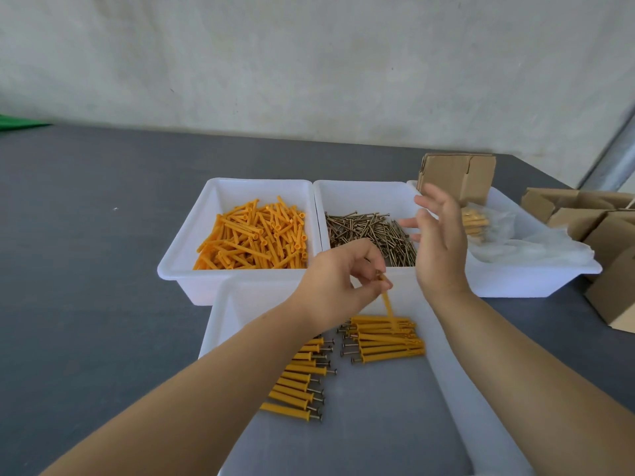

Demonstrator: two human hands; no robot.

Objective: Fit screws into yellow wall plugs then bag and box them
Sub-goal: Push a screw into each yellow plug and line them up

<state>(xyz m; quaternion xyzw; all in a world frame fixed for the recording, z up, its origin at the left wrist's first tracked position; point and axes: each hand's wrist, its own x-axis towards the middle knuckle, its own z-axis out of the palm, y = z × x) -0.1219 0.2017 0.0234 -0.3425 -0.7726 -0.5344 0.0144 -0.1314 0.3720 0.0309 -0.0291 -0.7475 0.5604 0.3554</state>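
Pinching a yellow wall plug by its top, the left hand is held over the near tray, where assembled plugs are laid. The right hand is spread wide, empty, above the screws. No writing is readable.

plug bin left of screw bin (touching)

- The worktop lies bare on the left.
- Three white bins block the far middle.
- Cardboard boxes crowd the right edge.
- The near tray offers open floor on its right.
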